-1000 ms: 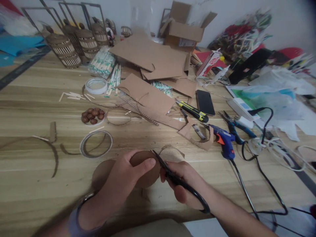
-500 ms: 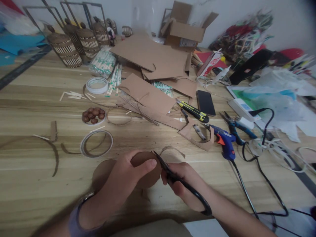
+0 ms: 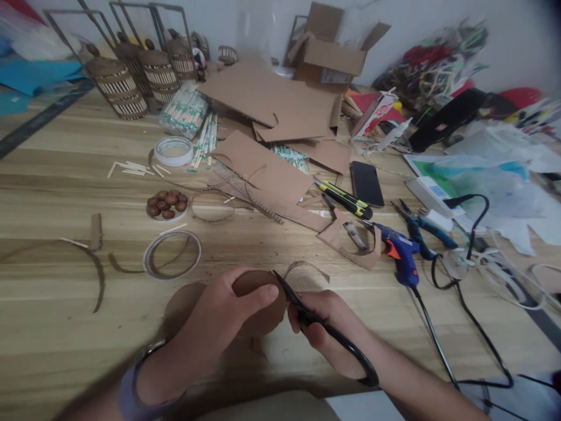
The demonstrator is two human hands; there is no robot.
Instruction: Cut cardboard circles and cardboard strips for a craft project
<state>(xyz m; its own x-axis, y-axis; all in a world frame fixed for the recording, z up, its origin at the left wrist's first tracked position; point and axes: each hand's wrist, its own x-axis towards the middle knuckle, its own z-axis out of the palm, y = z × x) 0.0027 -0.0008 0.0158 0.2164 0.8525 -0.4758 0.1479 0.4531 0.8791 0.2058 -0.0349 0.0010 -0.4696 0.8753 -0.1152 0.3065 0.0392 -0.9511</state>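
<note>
One left hand [image 3: 219, 310]: clamped on the cardboard disc [image 3: 258, 310], thumb laid across its top face, the other fingers tucked out of sight.
One right hand [image 3: 326, 321]: wrapped around the black scissors [image 3: 339, 335], and look at that angle, tips pointing up and away to the left!
Blades [image 3: 287, 289]: right at the disc's right-hand edge; how far apart they stand, I cannot tell.
Cardboard disc: front and centre, between the two hands, over the near part of the desk [image 3: 39, 280].
Second round piece [image 3: 182, 301]: half covered, peeking out to the left of the left hand.
Curled strip [image 3: 309, 269]: lying just beyond the scissors, bowed like a little arch.
White-edged ring [image 3: 148, 263]: out past the left hand, a thin brown strip showing inside it.
Brown balls [image 3: 162, 203]: bunched together in a shallow white dish [image 3: 182, 214], just beyond that ring.
Right flank: blue glue gun [image 3: 403, 254], its black cable [image 3: 435, 338] running back toward the near edge; pliers [image 3: 432, 231] just beside it; yellow-and-black cutter [image 3: 346, 200] and dark phone [image 3: 367, 184] side by side farther off.
Back row: cardboard sheets [image 3: 280, 99] heaped in the middle, open box [image 3: 331, 55] behind, and away to the left, striped lantern-like baskets [image 3: 118, 88] under tall frames.
</note>
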